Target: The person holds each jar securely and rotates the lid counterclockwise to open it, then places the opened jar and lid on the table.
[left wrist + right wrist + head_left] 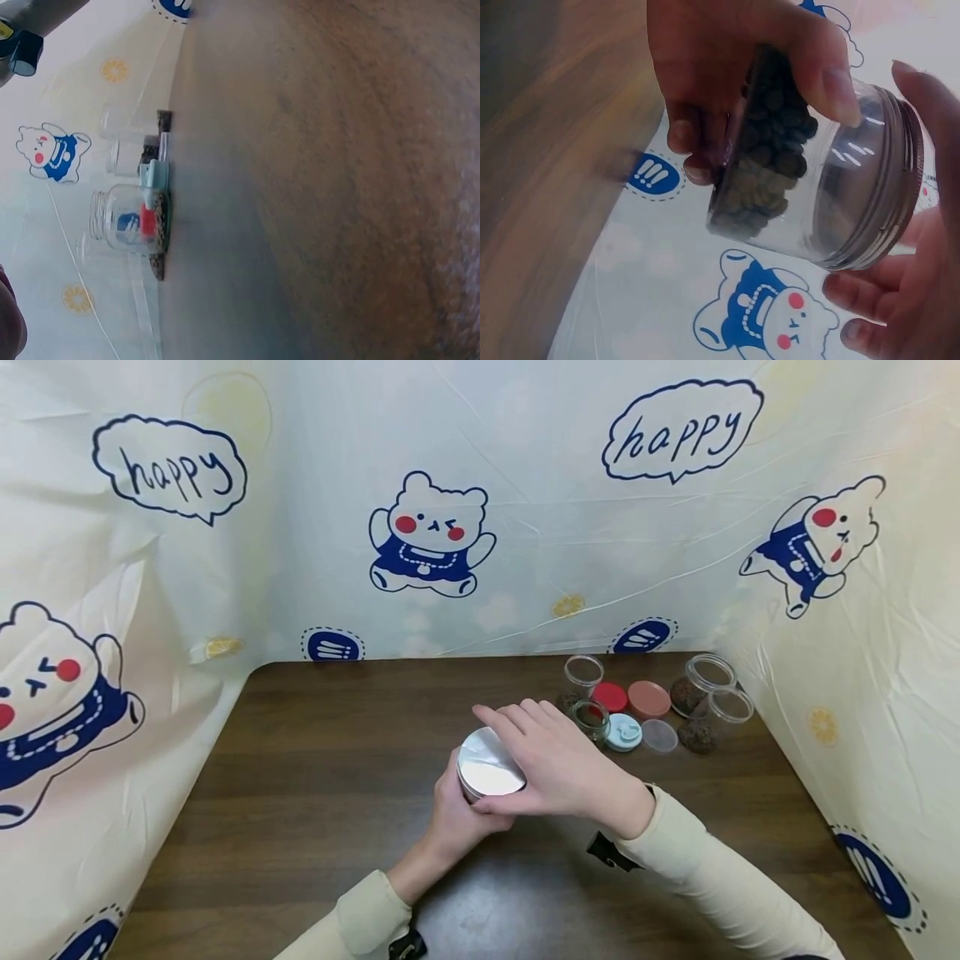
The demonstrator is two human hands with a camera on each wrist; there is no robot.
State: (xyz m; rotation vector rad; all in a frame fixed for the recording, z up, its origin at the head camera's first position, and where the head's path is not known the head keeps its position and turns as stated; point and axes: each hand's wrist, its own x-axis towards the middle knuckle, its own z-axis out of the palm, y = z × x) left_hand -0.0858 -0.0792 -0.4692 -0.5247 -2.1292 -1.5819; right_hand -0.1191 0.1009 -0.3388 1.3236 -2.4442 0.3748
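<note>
A clear round jar [832,187] with a silver screw lid [491,764] is held up over the table. Dark pebble-like pieces [769,142] fill its bottom part. My left hand [461,806] grips the jar's body from the side, with the thumb along the clear wall in the right wrist view. Over the top, my right hand [558,760] spans the lid, thumb at the near rim and fingers at the far rim. In the right wrist view the lid sits on the jar's mouth, between the right thumb and fingers [870,296].
At the back right stand several lidless clear jars [716,718] with dark contents. Among them lie a red lid [610,697], a pink lid [648,699], a light blue lid [623,732] and a clear lid [660,737]. A printed sheet [322,527] hangs around the brown table [315,760].
</note>
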